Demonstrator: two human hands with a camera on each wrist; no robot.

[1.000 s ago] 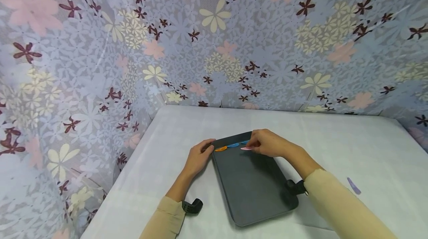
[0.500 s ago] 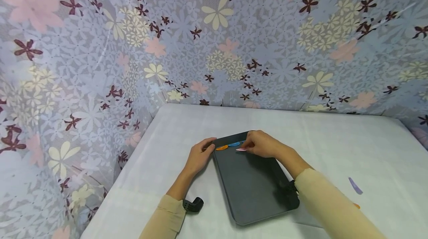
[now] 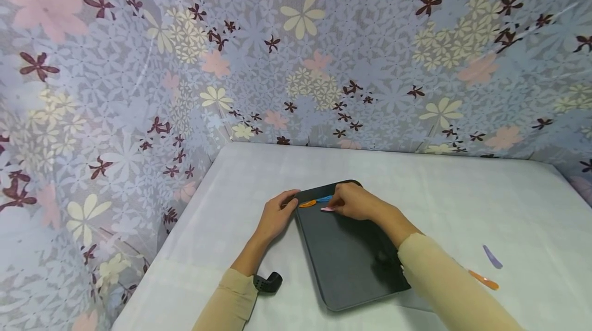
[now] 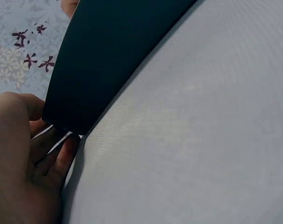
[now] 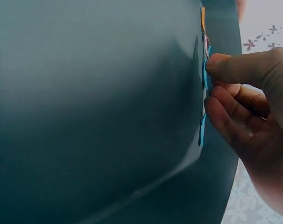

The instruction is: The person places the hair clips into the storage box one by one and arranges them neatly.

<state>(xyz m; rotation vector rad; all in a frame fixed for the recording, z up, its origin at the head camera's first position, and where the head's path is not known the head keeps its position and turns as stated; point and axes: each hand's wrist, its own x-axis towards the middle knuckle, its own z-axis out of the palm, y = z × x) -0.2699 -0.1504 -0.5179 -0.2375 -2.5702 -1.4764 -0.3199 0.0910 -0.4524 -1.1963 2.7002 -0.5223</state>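
A dark grey tray point(image 3: 351, 264) with a raised rim lies at an angle on the white-covered table. My left hand point(image 3: 274, 218) grips its far left corner, thumb near the rim and fingers round the outside. Inside the tray, my right hand point(image 3: 353, 201) pinches a pink hair clip point(image 3: 327, 209) between thumb and fingers, close to the far wall. Along that wall lie an orange hair clip point(image 3: 307, 203) and a blue hair clip point(image 3: 325, 199). The right wrist view shows another blue clip point(image 5: 202, 130) below the fingers; my hand hides it in the head view.
A purple hair clip point(image 3: 492, 257) and an orange clip point(image 3: 483, 279) lie on the table to the right, beside my right sleeve point(image 3: 448, 279). Flower-patterned cloth point(image 3: 259, 63) hangs behind and to the left of the table.
My right hand has moved left along the tray's far wall with the pink hair clip, towards the orange one. The orange clip on the table has come into view. My left hand stays put.
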